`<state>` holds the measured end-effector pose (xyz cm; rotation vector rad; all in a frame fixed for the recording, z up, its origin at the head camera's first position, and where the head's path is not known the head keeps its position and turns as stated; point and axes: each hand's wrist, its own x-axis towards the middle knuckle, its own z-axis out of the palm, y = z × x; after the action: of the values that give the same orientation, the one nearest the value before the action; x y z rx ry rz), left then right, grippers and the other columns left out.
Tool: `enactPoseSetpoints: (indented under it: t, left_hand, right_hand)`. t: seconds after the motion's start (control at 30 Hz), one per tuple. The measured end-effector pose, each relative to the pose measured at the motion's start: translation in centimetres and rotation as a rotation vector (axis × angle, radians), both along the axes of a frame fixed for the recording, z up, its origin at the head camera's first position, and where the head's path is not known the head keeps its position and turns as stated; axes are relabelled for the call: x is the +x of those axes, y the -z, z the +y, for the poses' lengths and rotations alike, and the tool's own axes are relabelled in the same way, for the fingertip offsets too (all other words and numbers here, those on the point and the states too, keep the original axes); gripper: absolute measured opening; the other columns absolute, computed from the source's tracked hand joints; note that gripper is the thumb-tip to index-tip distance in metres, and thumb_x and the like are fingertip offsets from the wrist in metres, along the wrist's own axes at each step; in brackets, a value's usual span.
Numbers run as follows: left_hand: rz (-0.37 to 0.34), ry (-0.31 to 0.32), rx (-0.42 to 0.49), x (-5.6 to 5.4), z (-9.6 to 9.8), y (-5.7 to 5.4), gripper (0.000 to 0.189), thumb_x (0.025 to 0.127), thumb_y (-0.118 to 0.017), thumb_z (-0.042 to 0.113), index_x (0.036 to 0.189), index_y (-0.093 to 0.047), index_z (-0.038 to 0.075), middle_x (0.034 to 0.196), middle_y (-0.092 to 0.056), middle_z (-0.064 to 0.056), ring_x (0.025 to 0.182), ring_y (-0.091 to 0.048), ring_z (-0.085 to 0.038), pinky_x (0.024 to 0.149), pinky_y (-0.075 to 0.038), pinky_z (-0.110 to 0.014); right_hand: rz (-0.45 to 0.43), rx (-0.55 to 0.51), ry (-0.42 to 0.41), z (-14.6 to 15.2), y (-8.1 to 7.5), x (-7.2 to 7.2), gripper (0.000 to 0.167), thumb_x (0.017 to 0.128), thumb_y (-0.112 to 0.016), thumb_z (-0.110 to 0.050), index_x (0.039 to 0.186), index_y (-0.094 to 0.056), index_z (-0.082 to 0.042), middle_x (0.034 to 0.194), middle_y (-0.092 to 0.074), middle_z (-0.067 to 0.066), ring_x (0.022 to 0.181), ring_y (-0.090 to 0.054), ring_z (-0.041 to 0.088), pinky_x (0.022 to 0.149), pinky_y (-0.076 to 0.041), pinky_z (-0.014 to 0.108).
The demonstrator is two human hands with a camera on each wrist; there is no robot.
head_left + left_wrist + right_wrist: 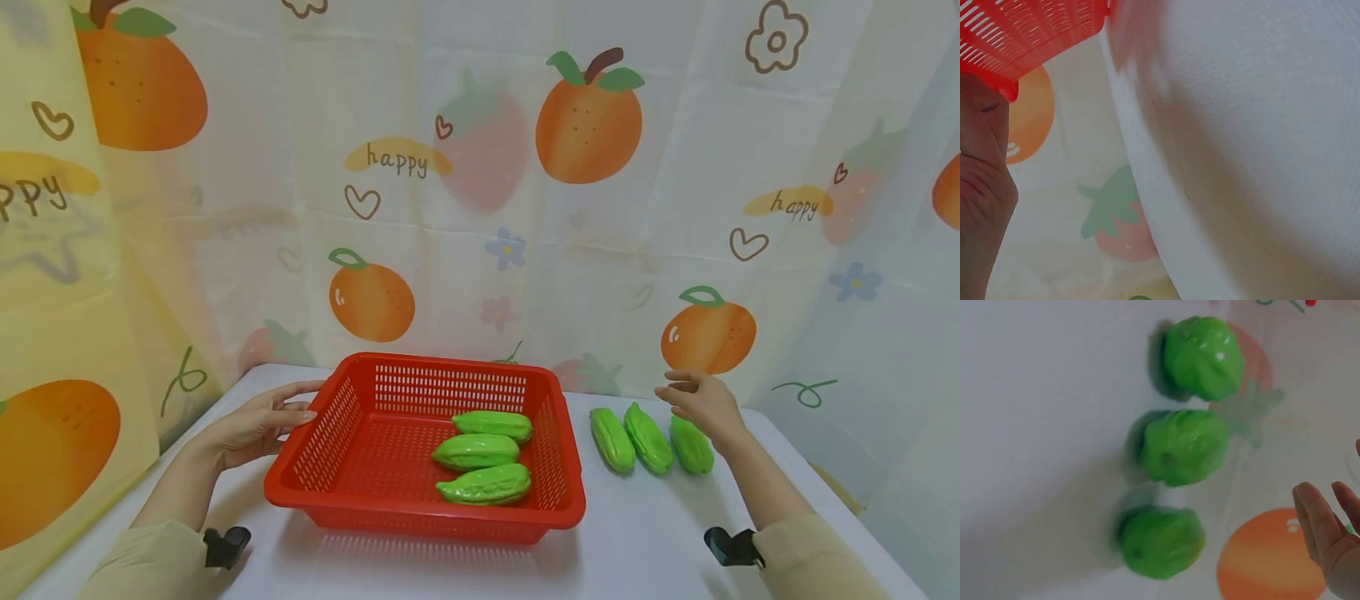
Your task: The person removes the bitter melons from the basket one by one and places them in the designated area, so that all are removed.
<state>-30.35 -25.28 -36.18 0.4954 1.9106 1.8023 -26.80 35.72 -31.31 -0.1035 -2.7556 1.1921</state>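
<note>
The right hand (pixel 708 407) hovers with fingers loosely extended and nothing held; below it lies the nearest green gourd (pixel 693 448), apart from its fingertips. Two more, the middle gourd (pixel 649 439) and the end gourd (pixel 612 440), lie to its left on the surface (pixel 645 533). The left hand (pixel 258 425) grips the red basket (pixel 375 508) by one side of the rim, thumb on top; three loaded gourds (pixel 476 451) rest inside, towards the side away from that hand.

The likeliest trouble is below the right hand: the gourds look rounded and glossy, so an off-centre touch could roll or spin one before the fingers close round it. The middle and end gourds sit so near each other that fingers reaching for one might nudge its neighbour. Something carried leftward from the right hand too low could catch the near side of the rim and jolt the basket. Because the left hand holds only the opposite side, a pull or lift there might tilt or swivel the basket and send the loaded gourds sliding.
</note>
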Motion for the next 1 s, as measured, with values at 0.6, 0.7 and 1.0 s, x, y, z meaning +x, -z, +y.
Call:
enactPoseSetpoints:
  t: [0.6, 0.7, 1.0]
  left_hand:
    - [-0.006, -0.011, -0.018, -0.3, -0.2, 0.3, 0.057, 0.103, -0.049, 0.015, 0.152, -0.021, 0.014, 0.117, -0.070, 0.006, 0.097, -0.072, -0.012, 0.086, -0.061, -0.040]
    - [-0.004, -0.004, -0.014, -0.3, -0.3, 0.4, 0.057, 0.103, -0.048, 0.015, 0.153, -0.021, 0.014, 0.117, -0.070, 0.006, 0.097, -0.072, -0.013, 0.086, -0.061, -0.040]
    - [0.002, 0.010, 0.008, -0.3, -0.3, 0.4, 0.056, 0.103, -0.047, 0.015, 0.153, -0.022, 0.015, 0.118, -0.070, 0.005, 0.097, -0.072, -0.015, 0.086, -0.061, -0.040]
  right_hand:
    - [0.051, -0.035, -0.122, -7.0, -5.1, -1.9, 0.059, 0.097, -0.061, -0.034, 0.145, -0.044, -0.004, 0.143, -0.052, 0.024, 0.124, -0.060, 0.036, 0.104, -0.053, 0.041]
    - [0.056, -0.069, -0.146, -8.2, -5.8, -2.1, 0.058, 0.096, -0.061, -0.031, 0.145, -0.044, -0.004, 0.144, -0.051, 0.024, 0.125, -0.059, 0.037, 0.105, -0.052, 0.043]
    - [0.081, -0.111, -0.188, -11.4, -6.7, -3.1, 0.053, 0.096, -0.061, -0.026, 0.142, -0.048, -0.005, 0.142, -0.054, 0.022, 0.125, -0.059, 0.037, 0.105, -0.051, 0.048]
